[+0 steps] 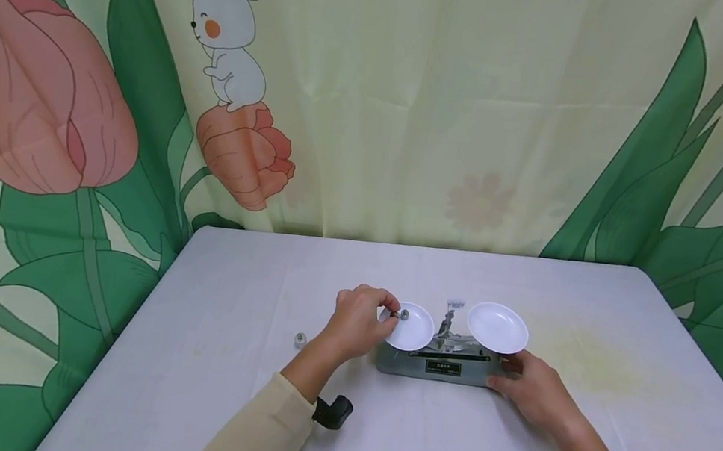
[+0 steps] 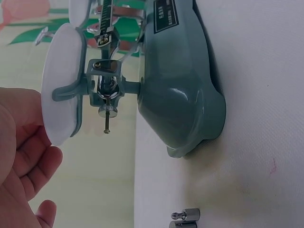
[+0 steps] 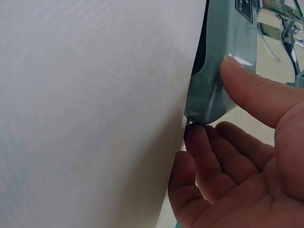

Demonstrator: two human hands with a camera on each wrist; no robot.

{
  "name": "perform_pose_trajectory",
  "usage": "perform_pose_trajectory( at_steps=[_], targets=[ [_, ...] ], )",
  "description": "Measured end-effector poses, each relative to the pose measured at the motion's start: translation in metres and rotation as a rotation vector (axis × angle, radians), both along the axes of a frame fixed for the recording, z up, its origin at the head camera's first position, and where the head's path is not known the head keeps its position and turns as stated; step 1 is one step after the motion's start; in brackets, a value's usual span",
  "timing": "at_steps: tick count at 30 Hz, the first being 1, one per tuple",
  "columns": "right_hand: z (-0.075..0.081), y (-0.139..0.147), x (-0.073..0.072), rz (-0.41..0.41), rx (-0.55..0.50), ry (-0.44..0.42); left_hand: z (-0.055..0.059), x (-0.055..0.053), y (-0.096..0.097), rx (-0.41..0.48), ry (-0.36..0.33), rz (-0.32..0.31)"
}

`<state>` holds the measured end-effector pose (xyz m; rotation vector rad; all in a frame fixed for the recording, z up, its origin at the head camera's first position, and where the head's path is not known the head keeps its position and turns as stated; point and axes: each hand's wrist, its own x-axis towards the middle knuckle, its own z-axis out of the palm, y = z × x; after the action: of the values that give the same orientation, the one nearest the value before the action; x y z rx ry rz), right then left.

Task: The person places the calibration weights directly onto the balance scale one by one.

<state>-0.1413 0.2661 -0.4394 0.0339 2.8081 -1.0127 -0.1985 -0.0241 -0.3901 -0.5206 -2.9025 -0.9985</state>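
A balance scale with a grey-green base and two white pans stands on the table. Over its left pan, my left hand pinches a small metal weight between thumb and forefinger. From the left wrist view, the white pan hides those fingertips; the other fingers curl below its rim. My right hand grips the right end of the base, thumb on its front face and fingers around the end. Above that hand, the right pan sits higher than the left one.
Left of the scale, metal weights stand on the white tablecloth; the left wrist view shows two close together, one a knobbed weight. A printed curtain hangs behind the table's far edge.
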Motion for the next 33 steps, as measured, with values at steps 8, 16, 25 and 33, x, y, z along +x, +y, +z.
perform_pose_trajectory(
  at_steps=[8,16,25,33],
  targets=[
    [0.001,-0.001,-0.001,-0.001,0.003,0.006,0.000,-0.001,0.001,0.001,-0.007,0.009],
    [0.002,-0.001,-0.001,-0.007,-0.001,-0.007,0.001,0.001,0.000,0.002,-0.005,0.022],
    [0.003,0.000,0.001,-0.007,-0.009,-0.016,0.000,0.002,-0.014,0.071,0.011,-0.001],
    [0.003,-0.001,0.001,-0.003,-0.006,-0.006,-0.011,0.003,-0.037,0.132,-0.020,0.033]
  ],
)
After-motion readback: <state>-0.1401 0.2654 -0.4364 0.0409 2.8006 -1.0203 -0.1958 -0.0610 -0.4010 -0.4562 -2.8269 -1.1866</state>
